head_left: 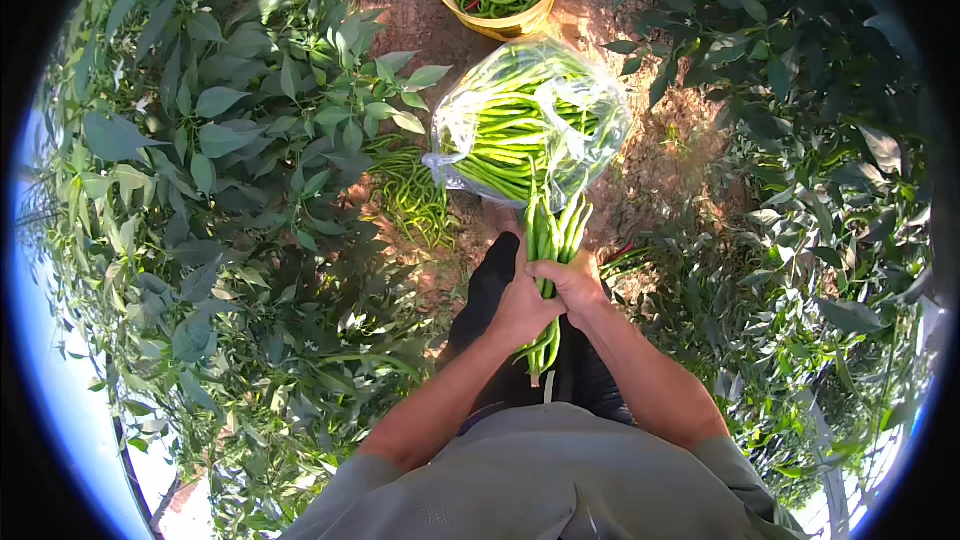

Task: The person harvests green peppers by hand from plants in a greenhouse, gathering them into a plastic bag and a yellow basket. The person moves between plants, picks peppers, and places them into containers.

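Observation:
A bundle of long green chili peppers [553,229] is gripped between both my hands, in front of my legs. My left hand [523,307] closes around its lower part. Pressed against it, my right hand [576,281] wraps the bundle from the right, thumb laid across the peppers. The peppers' lower ends stick out below my hands. Just beyond their upper ends rests a clear plastic bag [611,109], packed with green chili peppers [499,131] lying mostly side by side. Whether the bundle touches the bag I cannot tell.
A yellow bucket [496,24] holding green and red peppers stands beyond the bag. Loose green peppers [416,199] lie heaped on the soil left of the bag. Leafy pepper plants [225,135] crowd the left side, and more plants [810,240] line the right.

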Available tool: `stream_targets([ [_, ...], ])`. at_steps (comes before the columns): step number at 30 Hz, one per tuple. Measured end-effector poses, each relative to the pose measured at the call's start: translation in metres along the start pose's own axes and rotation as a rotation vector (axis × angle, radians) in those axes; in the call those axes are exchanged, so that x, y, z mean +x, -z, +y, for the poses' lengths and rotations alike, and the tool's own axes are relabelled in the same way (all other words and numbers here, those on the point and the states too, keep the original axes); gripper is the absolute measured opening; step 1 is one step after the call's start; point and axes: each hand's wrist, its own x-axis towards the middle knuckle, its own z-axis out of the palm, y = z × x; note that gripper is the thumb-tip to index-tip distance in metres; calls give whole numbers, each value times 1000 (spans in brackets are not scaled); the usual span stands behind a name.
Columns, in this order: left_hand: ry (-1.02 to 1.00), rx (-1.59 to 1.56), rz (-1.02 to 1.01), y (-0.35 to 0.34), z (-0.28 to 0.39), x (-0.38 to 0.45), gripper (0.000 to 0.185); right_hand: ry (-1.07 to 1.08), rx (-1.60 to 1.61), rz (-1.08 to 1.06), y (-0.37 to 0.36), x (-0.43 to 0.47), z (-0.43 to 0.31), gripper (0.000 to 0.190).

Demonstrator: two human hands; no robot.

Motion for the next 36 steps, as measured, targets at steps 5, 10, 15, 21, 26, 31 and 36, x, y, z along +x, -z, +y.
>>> stream_targets([
  [5, 83, -228, 17, 19, -37, 37, 105, -121, -27, -101, -7, 82, 8, 41],
  [10, 162, -280, -60, 37, -78, 75, 88, -125, -275, -98, -12, 141, 11, 36],
  [15, -46, 35, 11, 94, -87, 122, 76, 6, -208, 4, 19, 184, 7, 30],
  [21, -171, 702, 619, 168, -126, 249, 93, 27, -792, 40, 47, 219, -52, 42],
  [26, -172, 927, 259, 219, -141, 285, 52, -5, -1540, -28, -2, 229, -101, 52],
  [31, -302, -415, 84, 307, -112, 271, 29, 133, -1779, -161, -39, 265, -90, 53],
  [36, -142, -869, 463, 312, -108, 246, 32, 145, -1967, -157, -116, 326, -111, 49],
])
